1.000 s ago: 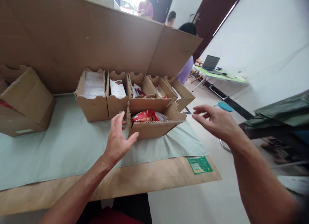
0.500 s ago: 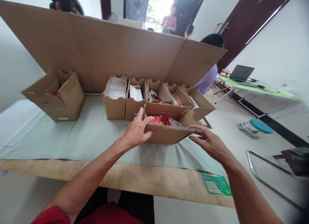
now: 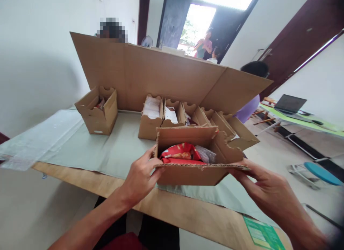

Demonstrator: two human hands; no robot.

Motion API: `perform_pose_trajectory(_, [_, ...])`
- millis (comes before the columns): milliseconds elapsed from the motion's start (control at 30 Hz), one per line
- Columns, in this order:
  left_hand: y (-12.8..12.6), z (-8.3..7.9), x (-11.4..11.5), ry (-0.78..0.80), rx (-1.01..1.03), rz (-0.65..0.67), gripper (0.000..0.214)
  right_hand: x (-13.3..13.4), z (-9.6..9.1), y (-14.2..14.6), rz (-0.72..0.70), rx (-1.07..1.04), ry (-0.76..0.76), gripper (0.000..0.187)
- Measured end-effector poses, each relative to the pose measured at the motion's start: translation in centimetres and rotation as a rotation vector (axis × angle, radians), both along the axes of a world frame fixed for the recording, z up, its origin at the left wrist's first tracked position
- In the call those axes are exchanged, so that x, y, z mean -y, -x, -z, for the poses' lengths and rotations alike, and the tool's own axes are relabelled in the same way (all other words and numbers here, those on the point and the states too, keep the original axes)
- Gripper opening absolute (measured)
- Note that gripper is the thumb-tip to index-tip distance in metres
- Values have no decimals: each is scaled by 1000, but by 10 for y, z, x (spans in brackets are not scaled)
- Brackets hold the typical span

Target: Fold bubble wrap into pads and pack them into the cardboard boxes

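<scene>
An open cardboard box (image 3: 188,175) is between my two hands, near the front of the table. Inside it lie a red printed packet (image 3: 182,152) and a clear bubble-wrapped item (image 3: 205,154). My left hand (image 3: 143,173) grips the box's left front corner, thumb in front and fingers at the side. With thumb below and fingers above, my right hand (image 3: 264,185) pinches the right front corner. Behind it stands a row of similar cardboard boxes (image 3: 150,126), holding bubble wrap, a white card and other items partly hidden.
Another open cardboard box (image 3: 100,115) stands at the left on the pale green cloth (image 3: 120,149). A tall cardboard panel (image 3: 172,76) rises behind the boxes. Clear plastic sheeting (image 3: 51,135) hangs over the left edge. At right are a laptop (image 3: 290,105) and a blue stool (image 3: 324,173). People are beyond the panel.
Both hands have closed on the box's corners. The box is now nearer to me and its inside shows more. The view has shifted, so the background sits lower and further right.
</scene>
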State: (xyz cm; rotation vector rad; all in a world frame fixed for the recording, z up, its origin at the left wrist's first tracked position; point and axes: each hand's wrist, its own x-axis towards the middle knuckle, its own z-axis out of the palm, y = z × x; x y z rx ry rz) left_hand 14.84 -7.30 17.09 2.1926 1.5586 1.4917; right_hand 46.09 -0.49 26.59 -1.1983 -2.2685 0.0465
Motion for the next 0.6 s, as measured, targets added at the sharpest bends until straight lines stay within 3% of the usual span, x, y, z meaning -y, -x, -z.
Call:
perform_pose_trajectory(133, [47,9,70,-112,-89,-246,13,-6,4,76,-225,-34,52,20])
perform_pose_trajectory(267, [92,10,110,-168,-253,-482,18,-30,15,161,-429,-67,141,28])
perform_pose_trajectory(367, [113,4,118,-155,-282,-655,22,-51,16,214,-546,-144,124,29])
perform_pose_trajectory(467, [116,3,109,-117,-219,-780,19,-73,20,254,-546,-193,126,29])
perform_pose_trajectory(533, [108,9,99,-103,-174,-751,20,-86,27,269,-471,-168,199,31])
perform_pose_trajectory(600, [94,18,91,-84,-139,-650,26,-97,32,266,-405,-149,257,39])
